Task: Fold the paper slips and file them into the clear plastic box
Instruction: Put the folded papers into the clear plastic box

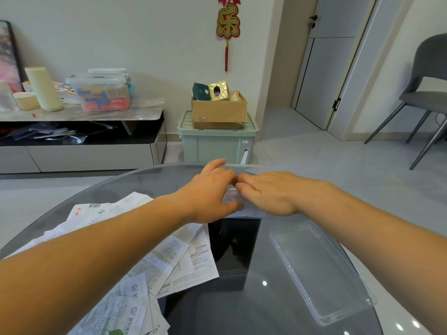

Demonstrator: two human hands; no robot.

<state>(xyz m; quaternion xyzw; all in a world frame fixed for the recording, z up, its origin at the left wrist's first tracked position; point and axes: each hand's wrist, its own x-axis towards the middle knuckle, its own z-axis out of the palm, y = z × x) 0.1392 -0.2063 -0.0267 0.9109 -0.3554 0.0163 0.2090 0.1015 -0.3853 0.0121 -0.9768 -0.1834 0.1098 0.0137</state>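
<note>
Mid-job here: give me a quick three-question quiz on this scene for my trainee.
1. True or false: the paper slips lie on the right half of the glass table.
2. Where is the clear lid? A) on the floor B) flat on the table, right of the slips C) on the chair
3. Fill in: the left hand and right hand both touch the clear plastic ____.
Key: 1 false; 2 B; 3 box.

Bright even light; glare spots on glass table [266,308]; edges bowed.
</note>
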